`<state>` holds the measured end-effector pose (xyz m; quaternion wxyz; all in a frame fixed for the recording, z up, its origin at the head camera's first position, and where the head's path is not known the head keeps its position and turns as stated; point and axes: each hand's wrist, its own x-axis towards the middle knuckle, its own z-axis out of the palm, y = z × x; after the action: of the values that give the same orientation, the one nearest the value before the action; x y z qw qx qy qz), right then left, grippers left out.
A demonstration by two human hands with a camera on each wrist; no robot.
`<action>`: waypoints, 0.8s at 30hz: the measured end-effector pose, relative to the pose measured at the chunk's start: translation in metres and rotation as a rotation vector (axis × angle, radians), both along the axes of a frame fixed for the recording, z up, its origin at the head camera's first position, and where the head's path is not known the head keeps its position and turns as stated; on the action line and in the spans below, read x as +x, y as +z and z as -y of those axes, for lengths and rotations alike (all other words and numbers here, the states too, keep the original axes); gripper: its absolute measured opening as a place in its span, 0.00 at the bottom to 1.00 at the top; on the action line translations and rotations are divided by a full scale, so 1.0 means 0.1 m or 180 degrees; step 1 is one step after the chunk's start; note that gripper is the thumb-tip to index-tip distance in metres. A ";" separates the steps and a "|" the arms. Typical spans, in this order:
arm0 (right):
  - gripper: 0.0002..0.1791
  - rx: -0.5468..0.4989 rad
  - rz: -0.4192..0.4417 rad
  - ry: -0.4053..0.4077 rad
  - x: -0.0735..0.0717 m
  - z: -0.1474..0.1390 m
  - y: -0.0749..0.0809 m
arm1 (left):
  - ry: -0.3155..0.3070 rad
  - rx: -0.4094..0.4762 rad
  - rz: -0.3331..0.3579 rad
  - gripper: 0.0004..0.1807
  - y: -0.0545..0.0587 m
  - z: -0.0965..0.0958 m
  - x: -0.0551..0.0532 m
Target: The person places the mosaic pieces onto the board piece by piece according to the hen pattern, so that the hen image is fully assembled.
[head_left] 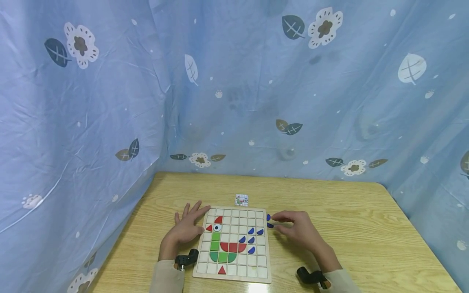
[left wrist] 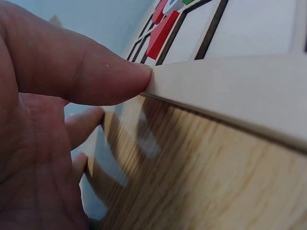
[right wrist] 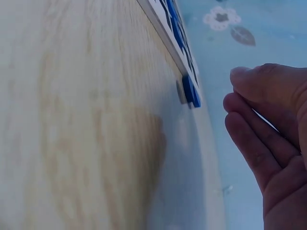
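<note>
A wooden grid board (head_left: 232, 278) lies on the table with flat coloured pieces in a bird-like figure. My left hand (head_left: 186, 228) is at its left edge, fingers spread; in the left wrist view the thumb (left wrist: 96, 72) touches the board's rim. At the board's upper right edge are two blue half-round pieces (head_left: 270, 225), seen also as blue pieces (right wrist: 190, 91) in the right wrist view. Beside them hovers my right hand (head_left: 301, 230), thumb and fingers apart, with nothing visible between them. Several blue half-round pieces (head_left: 251, 240) sit in the grid's right part.
A small picture card (head_left: 241, 200) with a similar figure lies behind the board. Red and green pieces, a white eye disc (head_left: 217, 228) and a red triangle (head_left: 222, 270) sit in the grid. A blue patterned curtain (head_left: 249, 89) hangs behind the wooden table (head_left: 351, 228).
</note>
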<state>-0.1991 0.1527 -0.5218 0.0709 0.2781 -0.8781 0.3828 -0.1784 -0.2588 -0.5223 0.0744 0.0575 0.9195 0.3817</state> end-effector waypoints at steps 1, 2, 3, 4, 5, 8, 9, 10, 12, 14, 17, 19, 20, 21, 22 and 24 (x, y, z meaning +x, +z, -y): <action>0.14 -0.0024 0.0065 -0.0049 0.01 -0.01 -0.01 | -0.0003 0.0003 0.0003 0.44 0.00 0.00 0.00; 0.14 -0.0043 0.0117 -0.0086 0.01 -0.02 -0.02 | -0.0006 0.0003 0.0006 0.44 0.00 0.00 0.00; 0.14 -0.0066 0.0161 -0.0115 0.02 -0.03 -0.03 | -0.0009 0.0006 0.0010 0.44 0.01 0.00 0.01; 0.14 -0.0084 0.0194 -0.0141 0.02 -0.04 -0.04 | -0.0013 0.0010 0.0013 0.44 0.01 0.00 0.01; 0.13 -0.0108 0.0226 -0.0162 0.02 -0.04 -0.05 | -0.0016 0.0012 0.0012 0.44 0.02 -0.01 0.01; 0.13 -0.0144 0.0276 -0.0208 0.03 -0.05 -0.07 | -0.0024 0.0006 0.0011 0.44 0.02 -0.01 0.01; 0.13 -0.0152 0.0289 -0.0222 0.03 -0.05 -0.08 | -0.0024 0.0009 0.0005 0.45 0.02 0.00 0.01; 0.13 -0.0161 0.0297 -0.0227 0.03 -0.05 -0.08 | -0.0024 0.0004 0.0002 0.45 0.01 0.00 0.01; 0.14 -0.0189 0.0323 -0.0218 0.02 -0.04 -0.09 | -0.0024 0.0008 -0.0001 0.44 0.01 0.00 0.01; 0.14 -0.0220 0.0355 -0.0195 0.02 -0.02 -0.09 | -0.0024 0.0031 -0.0003 0.44 0.00 0.00 0.01; 0.14 -0.0260 0.0410 -0.0156 0.01 0.02 -0.10 | -0.0023 0.0103 -0.0045 0.44 0.00 0.00 0.01; 0.14 -0.0260 0.0456 -0.0154 0.00 0.05 -0.10 | -0.0043 0.0147 -0.0085 0.44 -0.01 0.00 0.01; 0.14 -0.0249 0.0478 -0.0164 -0.01 0.06 -0.10 | -0.0046 0.0159 -0.0097 0.45 -0.01 0.00 0.01; 0.15 -0.0237 0.0499 -0.0166 -0.01 0.08 -0.10 | -0.0049 0.0163 -0.0103 0.45 -0.01 0.00 0.00; 0.15 -0.0222 0.0522 -0.0178 -0.02 0.10 -0.10 | -0.0053 0.0154 -0.0093 0.45 -0.01 0.00 0.00; 0.15 -0.0166 0.0550 -0.0195 -0.03 0.13 -0.10 | -0.0058 0.0129 -0.0069 0.46 -0.01 0.01 0.00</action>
<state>-0.2018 0.1399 -0.5321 0.0138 0.2152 -0.8788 0.4258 -0.1783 -0.2594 -0.5237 0.0667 0.0715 0.9118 0.3989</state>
